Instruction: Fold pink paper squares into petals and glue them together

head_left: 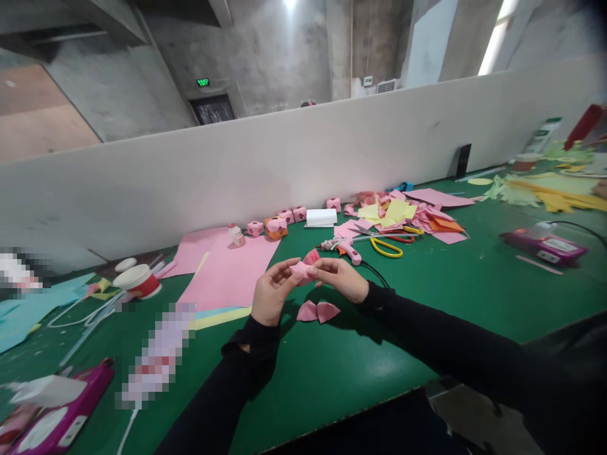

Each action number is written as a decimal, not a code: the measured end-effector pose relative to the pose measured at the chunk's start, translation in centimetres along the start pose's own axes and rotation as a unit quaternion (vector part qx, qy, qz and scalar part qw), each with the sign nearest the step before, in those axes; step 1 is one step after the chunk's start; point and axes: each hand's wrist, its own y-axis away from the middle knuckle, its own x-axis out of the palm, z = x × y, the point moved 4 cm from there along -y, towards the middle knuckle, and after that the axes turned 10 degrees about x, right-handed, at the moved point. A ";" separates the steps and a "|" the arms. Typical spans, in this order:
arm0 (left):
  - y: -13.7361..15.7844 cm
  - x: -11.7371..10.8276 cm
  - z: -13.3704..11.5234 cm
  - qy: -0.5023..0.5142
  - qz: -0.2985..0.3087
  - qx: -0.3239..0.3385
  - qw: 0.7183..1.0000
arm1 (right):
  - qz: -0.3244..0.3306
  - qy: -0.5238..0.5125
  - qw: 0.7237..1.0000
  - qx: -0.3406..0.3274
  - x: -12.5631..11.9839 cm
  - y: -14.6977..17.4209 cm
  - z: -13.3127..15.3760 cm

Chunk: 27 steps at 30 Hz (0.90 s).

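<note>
Our black sleeves [203, 385] reach in from below, nearest the view. Between our two hands we grasp one folded pink paper piece [300, 272]: the left hand [271, 294] pinches its left side with thumb and fingertips, and the right hand [344, 278] pinches its right. We hold it just above the green desk [374, 373], near the middle. Two pink paper petals [308, 311] lie side by side below it.

The only word we can read is EXIT, on the green-lit sign [203, 82] at the back. Lettering on the small pink-and-white bottle [236, 236] and on the green-capped bottle [543, 134] is too small for us.

Counting on, we have one pink glue gun [351, 251] just beyond our right hand, two purple power strips [552, 246], two red-banded paper cups [145, 285] and five folded pink paper shapes [255, 228] near the white partition [265, 170], one resting against orange paper [276, 236]. Yellow- and red-handled scissors [386, 248] overlap beside the paper scraps [398, 212]; we cannot tell how many pairs.
</note>
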 end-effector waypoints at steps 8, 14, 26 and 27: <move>0.4 0.3 -1.1 -0.053 0.021 0.036 0.998 | 0.020 -0.053 0.998 0.024 0.3 0.3 0.3; 0.7 0.8 -1.2 -0.086 0.062 0.053 0.993 | -0.003 -0.015 1.000 -0.020 0.2 0.3 1.1; 0.6 0.8 -0.6 -0.068 0.054 0.052 0.995 | -0.016 -0.023 0.999 -0.034 0.6 0.6 1.6; 0.6 0.8 -0.5 -0.068 0.055 0.048 0.995 | -0.017 -0.020 0.999 -0.032 0.6 0.6 1.6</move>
